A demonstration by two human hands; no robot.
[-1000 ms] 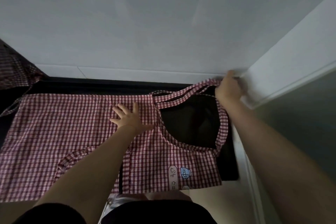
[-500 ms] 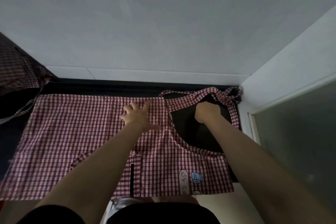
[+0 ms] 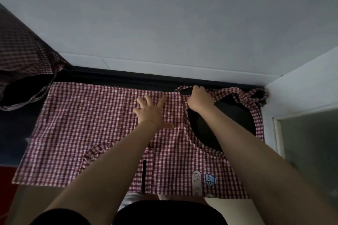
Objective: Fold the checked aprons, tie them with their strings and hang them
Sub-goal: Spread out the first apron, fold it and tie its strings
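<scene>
Apron (image 3: pixel 87 133), red and white checks, lies spread flat on a dark table (image 3: pixel 128 79) that sits against a pale wall (image 3: pixel 164 14). That's all from the head cam, the only view I get.

I see the left hand (image 3: pixel 151 113) lying flat on the cloth near the far edge, fingers spread wide, palm down, holding nothing, just pressing. The right hand (image 3: pixel 199 99) is just beside it, to the right. Its fingers are curled round the top edge of the apron where a strap (image 3: pixel 236 93) starts, so it grips the cloth there. The strap runs off to the right to the corner by a white frame (image 3: pixel 292 93) and looks bunched up at that end. Can't tell if it's knotted.

Between the strap and the apron's curved edge the dark table shows through. Near the front edge, on the right, there's a small blue picture (image 3: pixel 210 180) and a pale tag w/ writing (image 3: pixel 197 179); too small to read. A thin dark slit (image 3: pixel 144 175) sits in the cloth near the front, in the middle.

A 2nd checked cloth (image 3: pixel 23 51) hangs at the top left, and its thin string (image 3: pixel 27 99) trails down to the table near the apron's left corner. Both arms are bare. Frosted glass (image 3: pixel 311 142) is at the right.
</scene>
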